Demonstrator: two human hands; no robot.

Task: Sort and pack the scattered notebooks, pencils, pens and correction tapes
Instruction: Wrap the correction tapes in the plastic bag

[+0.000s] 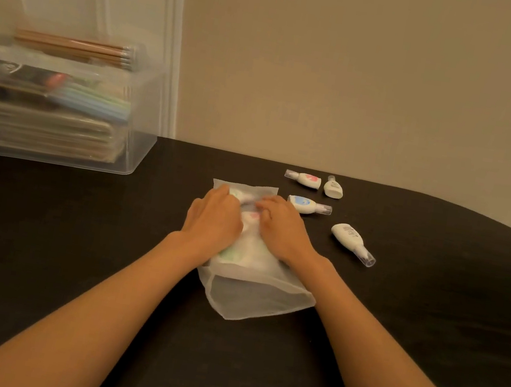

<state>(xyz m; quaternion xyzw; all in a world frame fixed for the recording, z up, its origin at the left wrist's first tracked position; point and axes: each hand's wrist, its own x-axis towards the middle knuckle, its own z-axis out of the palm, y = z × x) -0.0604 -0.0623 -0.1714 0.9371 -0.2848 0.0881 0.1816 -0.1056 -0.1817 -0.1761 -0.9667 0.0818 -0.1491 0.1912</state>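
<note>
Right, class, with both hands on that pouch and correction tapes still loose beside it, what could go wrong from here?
1. The right hand sits close to the blue correction tape; a careless move could knock it away.
2. The pouch already looks bulky under the left hand; the four loose tapes may not fit.
3. The pencils atop the clear box might slide off.

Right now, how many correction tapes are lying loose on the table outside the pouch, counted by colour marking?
Pink-marked correction tape: 1
Blue-marked correction tape: 1
Plain white correction tapes: 2
Total: 4 loose. Those inside the pouch are too hidden to count.
</note>
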